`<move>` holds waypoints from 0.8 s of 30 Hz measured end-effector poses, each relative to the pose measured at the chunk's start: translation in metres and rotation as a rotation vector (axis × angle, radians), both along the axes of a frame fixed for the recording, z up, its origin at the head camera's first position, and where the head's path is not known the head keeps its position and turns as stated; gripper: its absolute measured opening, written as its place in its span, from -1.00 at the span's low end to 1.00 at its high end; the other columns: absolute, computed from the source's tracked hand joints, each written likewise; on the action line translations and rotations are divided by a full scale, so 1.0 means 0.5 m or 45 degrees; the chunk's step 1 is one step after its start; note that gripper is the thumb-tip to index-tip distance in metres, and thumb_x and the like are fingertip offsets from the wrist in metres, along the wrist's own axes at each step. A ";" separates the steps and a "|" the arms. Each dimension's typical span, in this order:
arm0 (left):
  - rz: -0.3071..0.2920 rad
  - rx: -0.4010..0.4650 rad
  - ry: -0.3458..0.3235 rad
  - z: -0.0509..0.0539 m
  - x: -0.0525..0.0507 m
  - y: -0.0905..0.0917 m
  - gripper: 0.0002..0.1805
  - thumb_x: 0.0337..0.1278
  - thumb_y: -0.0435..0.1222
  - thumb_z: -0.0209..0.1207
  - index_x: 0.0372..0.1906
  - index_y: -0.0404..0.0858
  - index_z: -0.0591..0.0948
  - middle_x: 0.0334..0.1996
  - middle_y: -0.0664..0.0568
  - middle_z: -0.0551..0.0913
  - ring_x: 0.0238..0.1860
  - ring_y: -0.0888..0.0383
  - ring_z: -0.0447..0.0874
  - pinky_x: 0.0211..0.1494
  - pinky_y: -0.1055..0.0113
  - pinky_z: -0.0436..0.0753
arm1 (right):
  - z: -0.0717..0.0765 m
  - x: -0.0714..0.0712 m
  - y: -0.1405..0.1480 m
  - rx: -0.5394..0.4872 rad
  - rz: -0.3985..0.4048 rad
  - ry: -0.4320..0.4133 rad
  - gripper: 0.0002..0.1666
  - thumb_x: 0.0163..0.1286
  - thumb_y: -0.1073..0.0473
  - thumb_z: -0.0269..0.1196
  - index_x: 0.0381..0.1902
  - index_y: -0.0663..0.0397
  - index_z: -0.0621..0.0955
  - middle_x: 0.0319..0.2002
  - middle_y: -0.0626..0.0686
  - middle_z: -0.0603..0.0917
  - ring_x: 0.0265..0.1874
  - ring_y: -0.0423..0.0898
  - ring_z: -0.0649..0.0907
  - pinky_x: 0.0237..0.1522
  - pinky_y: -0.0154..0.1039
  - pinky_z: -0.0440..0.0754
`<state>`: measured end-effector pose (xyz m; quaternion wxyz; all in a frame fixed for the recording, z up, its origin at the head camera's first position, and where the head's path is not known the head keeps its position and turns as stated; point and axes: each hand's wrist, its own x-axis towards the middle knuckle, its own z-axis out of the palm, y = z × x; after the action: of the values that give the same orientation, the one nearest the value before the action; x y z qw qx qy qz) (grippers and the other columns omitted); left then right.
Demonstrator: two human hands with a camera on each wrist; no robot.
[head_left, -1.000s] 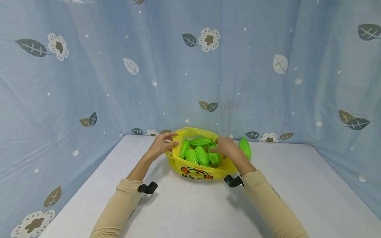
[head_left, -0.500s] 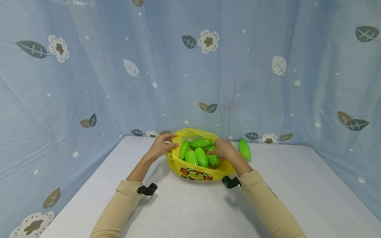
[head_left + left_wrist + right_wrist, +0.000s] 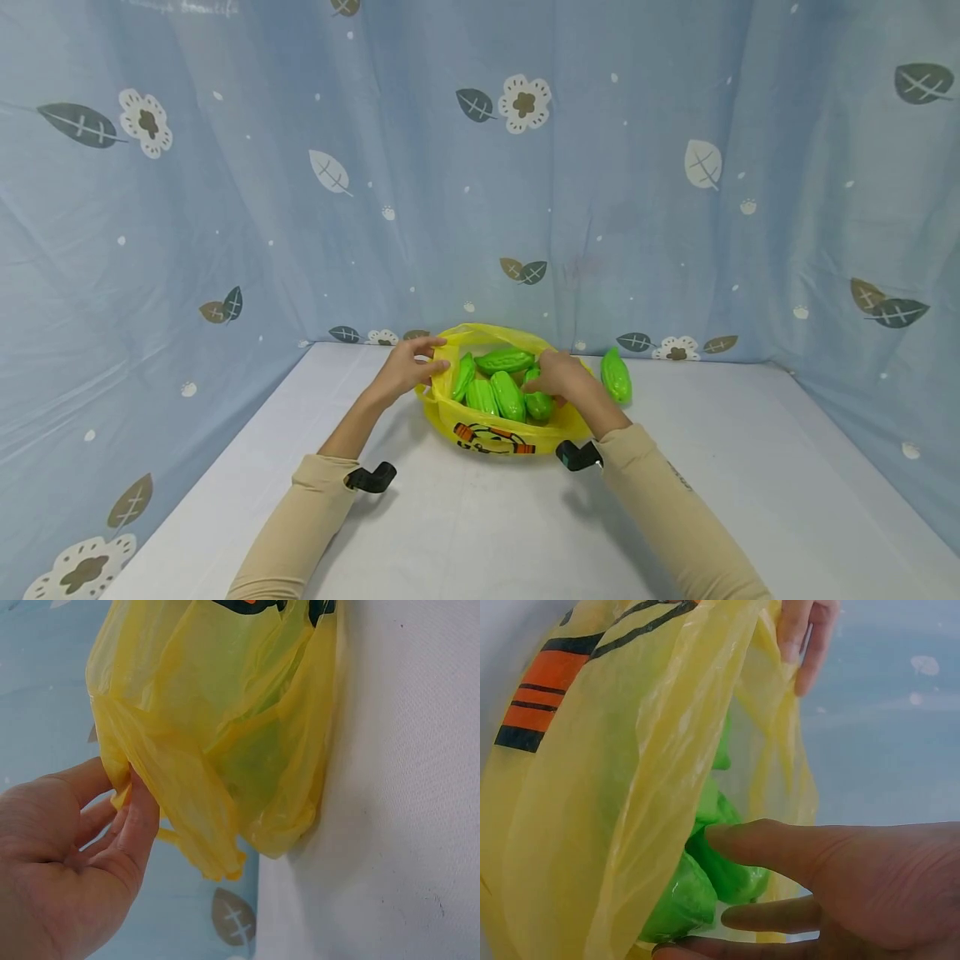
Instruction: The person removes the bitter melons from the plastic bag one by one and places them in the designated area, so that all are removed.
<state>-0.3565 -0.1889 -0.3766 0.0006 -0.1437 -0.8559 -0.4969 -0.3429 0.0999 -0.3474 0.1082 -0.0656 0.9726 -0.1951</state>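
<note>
My left hand (image 3: 405, 369) pinches the left rim of a yellow plastic bag (image 3: 180, 772) between thumb and fingers. Inside the bag's wide mouth lie several shiny green ridged vegetables (image 3: 508, 396). Over the right side of the mouth, my right hand (image 3: 564, 379) reaches in at the rightmost vegetable (image 3: 537, 406). The right wrist view shows that hand (image 3: 840, 892) with thumb and fingers apart and fairly straight, the thumb's tip against a green vegetable (image 3: 731, 874). Where its lower fingertips touch is partly hidden by the bag.
One more green vegetable (image 3: 617, 377) lies on the white table (image 3: 480, 533), just right of the bag near the back edge. A blue curtain (image 3: 420, 167) with leaves and flowers hangs behind and at both sides. Small black devices (image 3: 371, 477) are worn on both wrists.
My right hand has shifted slightly left within the bag's mouth, its forearm moving with it. My left hand keeps its pinch on the rim, and the vegetables have hardly moved.
</note>
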 end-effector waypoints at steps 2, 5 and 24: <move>0.002 -0.005 0.002 0.000 0.001 0.000 -0.44 0.24 -0.17 0.29 0.32 -0.17 0.49 0.04 -0.20 0.54 -0.11 0.00 0.74 -0.19 0.17 0.78 | 0.000 -0.001 0.000 0.006 -0.001 -0.005 -0.57 0.27 -0.07 0.38 -0.21 0.18 0.55 -0.41 0.07 0.53 -0.36 0.09 0.72 -0.56 -0.30 0.63; 0.003 -0.009 0.007 0.001 0.001 0.001 -0.45 0.23 -0.17 0.29 0.32 -0.17 0.50 0.02 -0.20 0.55 -0.11 0.00 0.75 -0.19 0.17 0.78 | 0.001 -0.004 -0.001 0.018 -0.001 -0.016 -0.56 0.27 -0.05 0.38 -0.16 0.19 0.54 -0.38 0.08 0.55 -0.35 0.11 0.74 -0.52 -0.27 0.67; -0.001 0.002 0.013 0.000 0.001 -0.001 -0.45 0.23 -0.18 0.29 0.31 -0.18 0.50 -0.01 -0.20 0.54 -0.14 0.01 0.75 -0.19 0.18 0.78 | 0.000 -0.016 -0.010 -0.021 -0.009 -0.066 -0.57 0.28 0.07 0.38 -0.07 0.25 0.53 -0.23 0.14 0.56 -0.32 0.15 0.75 -0.29 -0.08 0.78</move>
<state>-0.3561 -0.1893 -0.3767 0.0049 -0.1467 -0.8553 -0.4969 -0.3509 0.0952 -0.3476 0.1323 -0.0581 0.9680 -0.2051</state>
